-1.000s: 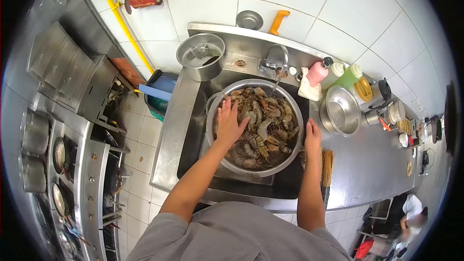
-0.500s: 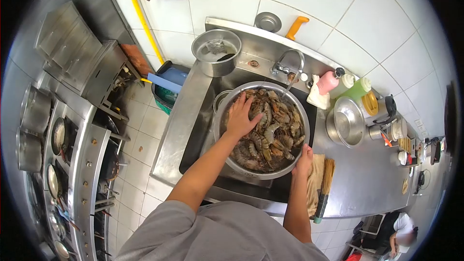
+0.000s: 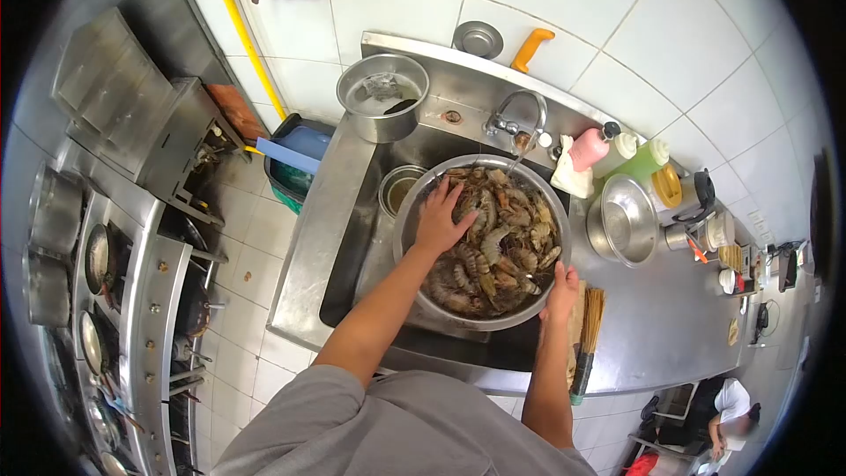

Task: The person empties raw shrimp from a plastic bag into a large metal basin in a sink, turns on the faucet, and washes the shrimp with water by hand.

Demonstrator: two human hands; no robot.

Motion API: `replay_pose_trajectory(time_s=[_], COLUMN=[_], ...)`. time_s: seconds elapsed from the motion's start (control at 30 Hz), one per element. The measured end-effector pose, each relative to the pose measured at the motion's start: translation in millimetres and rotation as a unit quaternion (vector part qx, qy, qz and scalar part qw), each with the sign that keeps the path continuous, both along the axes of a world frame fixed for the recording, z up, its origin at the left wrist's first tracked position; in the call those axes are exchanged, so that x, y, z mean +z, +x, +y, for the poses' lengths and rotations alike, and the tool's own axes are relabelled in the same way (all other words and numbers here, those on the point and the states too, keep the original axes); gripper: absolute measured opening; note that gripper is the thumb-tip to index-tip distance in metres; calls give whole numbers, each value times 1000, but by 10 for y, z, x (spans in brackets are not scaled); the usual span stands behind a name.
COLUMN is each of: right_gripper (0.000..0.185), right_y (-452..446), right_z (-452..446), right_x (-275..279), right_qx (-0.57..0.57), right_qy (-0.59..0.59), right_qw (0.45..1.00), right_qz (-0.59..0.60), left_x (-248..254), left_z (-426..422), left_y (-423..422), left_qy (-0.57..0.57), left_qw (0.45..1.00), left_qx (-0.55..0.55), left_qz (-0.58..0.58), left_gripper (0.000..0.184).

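Note:
A large steel bowl (image 3: 504, 324) stands tilted or level, I cannot tell which, in the sink (image 3: 352, 251). Brown shrimp (image 3: 493, 251) fill it, and water runs in from the faucet (image 3: 520, 110). My left hand (image 3: 443, 220) lies on the shrimp at the bowl's left side, fingers spread, holding nothing. At the bowl's lower right rim, my right hand (image 3: 561, 293) grips the edge, its fingertips partly hidden.
A pot (image 3: 383, 123) stands behind the sink at left, and a small round container (image 3: 401, 189) sits beside the bowl. On the right are an empty steel bowl (image 3: 623, 220), bottles (image 3: 589, 148) and a bamboo brush (image 3: 589, 335). A person (image 3: 731, 405) is at lower right.
The large bowl has shifted right in the sink, uncovering the small round container. My right hand has moved from beside the bowl onto its lower right rim. The view has turned somewhat.

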State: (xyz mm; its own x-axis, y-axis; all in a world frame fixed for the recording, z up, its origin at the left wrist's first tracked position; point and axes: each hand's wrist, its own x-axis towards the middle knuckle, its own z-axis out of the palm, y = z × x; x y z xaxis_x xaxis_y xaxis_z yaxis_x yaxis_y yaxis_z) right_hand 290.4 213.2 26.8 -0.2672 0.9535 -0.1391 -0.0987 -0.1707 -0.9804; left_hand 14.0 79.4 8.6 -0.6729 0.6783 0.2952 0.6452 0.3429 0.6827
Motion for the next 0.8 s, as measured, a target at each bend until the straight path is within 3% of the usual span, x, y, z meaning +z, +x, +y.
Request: replay_pose_trajectory(time_s=[0.37, 0.43, 0.8], right_gripper=[10, 10, 8], right_y=[-88, -71, -194], right_z=[-158, -163, -276], right_x=[127, 106, 371], right_qx=[0, -1, -14], right_qy=[-24, -8, -9], right_qw=[998, 999, 999], right_qz=[53, 41, 44], left_x=[6, -40, -100], left_z=[-71, -72, -42], left_y=[-91, -121, -143], left_qy=[12, 64, 49], left_qw=[999, 997, 996], left_qx=[-5, -20, -29], left_qz=[-30, -36, -64], left_gripper=[67, 68, 68])
